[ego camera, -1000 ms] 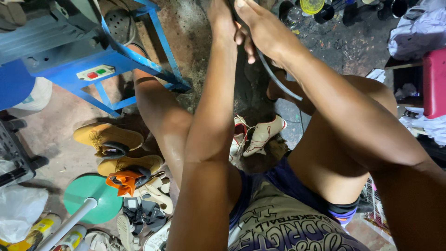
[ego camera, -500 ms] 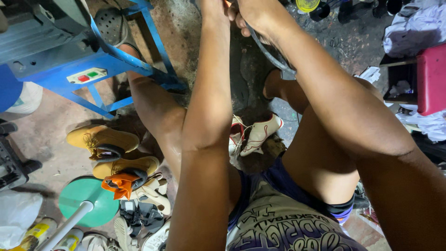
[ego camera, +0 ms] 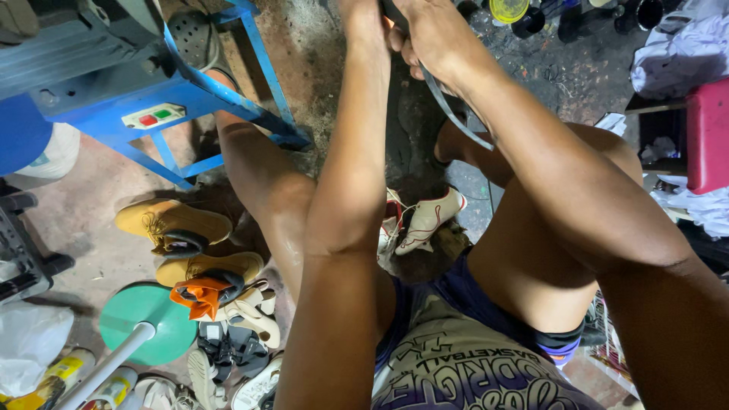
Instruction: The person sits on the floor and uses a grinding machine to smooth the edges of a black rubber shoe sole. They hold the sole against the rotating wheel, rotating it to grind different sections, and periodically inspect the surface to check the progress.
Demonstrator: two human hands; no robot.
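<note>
Left of the seated person's knee, the metal stand [ego camera: 197, 99] is bright blue, its switch box [ego camera: 153, 116] white with one red and one green button. Below the stand lie two tan boots [ego camera: 175, 224], an orange cloth [ego camera: 199, 296] and a green round base [ego camera: 148, 323]. The shorts [ego camera: 471, 364] are purple with camouflage print.

The stained concrete floor [ego camera: 83, 220] carries a blue metal stand [ego camera: 205, 99] at upper left. Below it lie 2 tan boots [ego camera: 171, 224], a green round base [ego camera: 148, 319] with a white pole, and a heap of pale sandals [ego camera: 243, 334]. A white shoe [ego camera: 429, 216] lies between the legs, and dark cans [ego camera: 531, 19] stand at the top.
</note>
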